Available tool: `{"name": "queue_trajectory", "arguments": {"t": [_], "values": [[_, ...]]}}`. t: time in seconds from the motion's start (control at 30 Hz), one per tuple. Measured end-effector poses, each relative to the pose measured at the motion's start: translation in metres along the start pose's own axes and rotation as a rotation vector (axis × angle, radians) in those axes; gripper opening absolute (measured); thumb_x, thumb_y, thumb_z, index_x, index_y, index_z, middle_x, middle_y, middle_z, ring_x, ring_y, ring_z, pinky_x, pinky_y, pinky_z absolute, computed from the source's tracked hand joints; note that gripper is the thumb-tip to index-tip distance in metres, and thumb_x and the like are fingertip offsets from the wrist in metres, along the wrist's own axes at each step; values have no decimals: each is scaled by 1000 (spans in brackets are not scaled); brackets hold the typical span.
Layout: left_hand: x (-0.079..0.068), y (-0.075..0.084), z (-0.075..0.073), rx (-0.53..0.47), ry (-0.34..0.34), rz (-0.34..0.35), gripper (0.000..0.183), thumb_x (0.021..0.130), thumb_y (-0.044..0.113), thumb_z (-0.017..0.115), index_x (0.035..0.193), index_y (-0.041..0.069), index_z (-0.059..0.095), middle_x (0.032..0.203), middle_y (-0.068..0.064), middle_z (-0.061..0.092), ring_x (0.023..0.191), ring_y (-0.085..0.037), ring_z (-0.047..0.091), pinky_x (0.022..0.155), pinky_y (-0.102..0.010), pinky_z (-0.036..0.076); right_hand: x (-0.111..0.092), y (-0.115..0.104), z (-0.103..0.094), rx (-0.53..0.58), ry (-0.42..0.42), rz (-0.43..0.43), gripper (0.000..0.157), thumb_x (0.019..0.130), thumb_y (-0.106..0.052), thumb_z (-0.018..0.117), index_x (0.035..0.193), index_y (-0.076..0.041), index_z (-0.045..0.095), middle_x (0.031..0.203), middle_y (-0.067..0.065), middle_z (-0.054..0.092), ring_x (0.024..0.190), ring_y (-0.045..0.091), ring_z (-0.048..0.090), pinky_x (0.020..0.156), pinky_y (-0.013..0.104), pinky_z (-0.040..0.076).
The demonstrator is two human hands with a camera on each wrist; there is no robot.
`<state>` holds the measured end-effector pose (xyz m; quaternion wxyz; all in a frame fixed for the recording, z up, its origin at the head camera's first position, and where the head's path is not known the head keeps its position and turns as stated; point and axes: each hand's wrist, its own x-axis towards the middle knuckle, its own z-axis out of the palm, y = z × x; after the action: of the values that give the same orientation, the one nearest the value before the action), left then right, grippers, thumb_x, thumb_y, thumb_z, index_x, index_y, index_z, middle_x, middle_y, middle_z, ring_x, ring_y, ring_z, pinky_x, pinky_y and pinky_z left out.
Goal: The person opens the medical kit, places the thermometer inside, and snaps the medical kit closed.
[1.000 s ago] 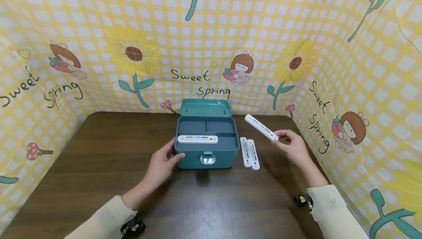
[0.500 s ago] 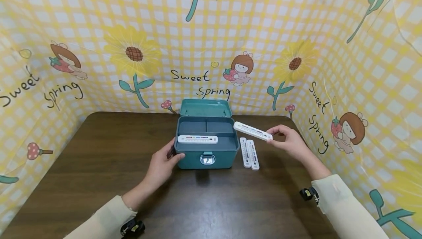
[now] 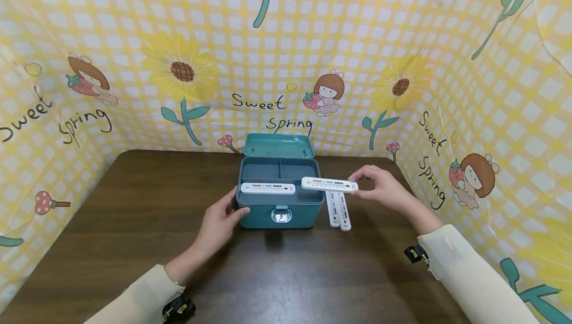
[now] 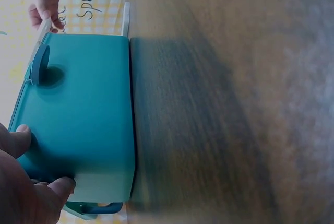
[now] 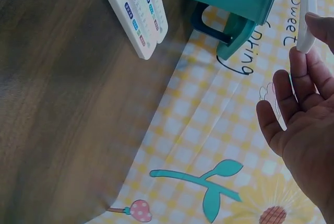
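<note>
A teal storage box (image 3: 256, 219) stands with its lid (image 3: 279, 146) swung back and a divided grey tray (image 3: 261, 169) inside. My left hand (image 3: 218, 222) holds the box by its front left corner, thumb on the front. Between the thumb and fingers of my right hand (image 3: 380, 187), a white thermometer (image 3: 326, 184) is pinched by its right end; its other end reaches over the tray's right side. Another white thermometer (image 3: 268, 189) lies across the tray's front compartment. In the right wrist view, the other fingers (image 5: 269, 119) of the right hand are spread.
Two more thermometers, a left one (image 3: 332, 214) and a right one (image 3: 343, 217), lie side by side on the dark wooden table (image 3: 178, 190), right of the box. A yellow checked cloth (image 3: 250, 55) with printed flowers hangs behind and at both sides.
My right hand has moved the pinched thermometer left, turning it from slanted to nearly level, until it overlaps the box's right rim. The left hand and box have stayed put.
</note>
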<state>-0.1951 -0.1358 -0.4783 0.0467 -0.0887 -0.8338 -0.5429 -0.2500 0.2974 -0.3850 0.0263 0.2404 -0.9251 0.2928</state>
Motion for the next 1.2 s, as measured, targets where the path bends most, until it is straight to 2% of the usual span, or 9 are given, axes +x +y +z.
{"name": "queue_trajectory", "arguments": {"t": [0.13, 0.47, 0.7, 1.2], "values": [[0, 0, 0, 2, -5, 0, 72, 98, 32, 70, 159, 11, 38, 159, -8, 45, 143, -24, 47, 107, -39, 47, 5, -7, 1, -17, -54, -28, 27, 84, -16, 86, 108, -22, 74, 109, -6, 69, 106, 17, 56, 92, 42, 47], [-1, 0, -1, 3, -1, 12, 71, 98, 31, 70, 159, 11, 38, 159, -8, 45, 143, -24, 47, 107, -39, 47, 23, -22, 2, -83, -149, -111, 25, 84, -18, 85, 106, -20, 74, 106, -9, 69, 109, 19, 58, 96, 45, 49], [0, 0, -1, 5, 1, 8, 72, 98, 33, 71, 159, 12, 38, 158, -8, 46, 143, -24, 48, 106, -40, 48, 33, -27, 2, -130, -218, -191, 23, 83, -17, 86, 102, -20, 74, 102, -10, 69, 104, 15, 58, 94, 43, 50], [1, 0, -2, 7, -5, -6, 72, 98, 32, 71, 159, 14, 38, 159, -6, 45, 144, -24, 47, 107, -41, 47, 52, -45, -5, -184, -369, -226, 24, 85, -16, 84, 107, -18, 74, 107, -8, 66, 110, 20, 59, 99, 42, 50]]}}
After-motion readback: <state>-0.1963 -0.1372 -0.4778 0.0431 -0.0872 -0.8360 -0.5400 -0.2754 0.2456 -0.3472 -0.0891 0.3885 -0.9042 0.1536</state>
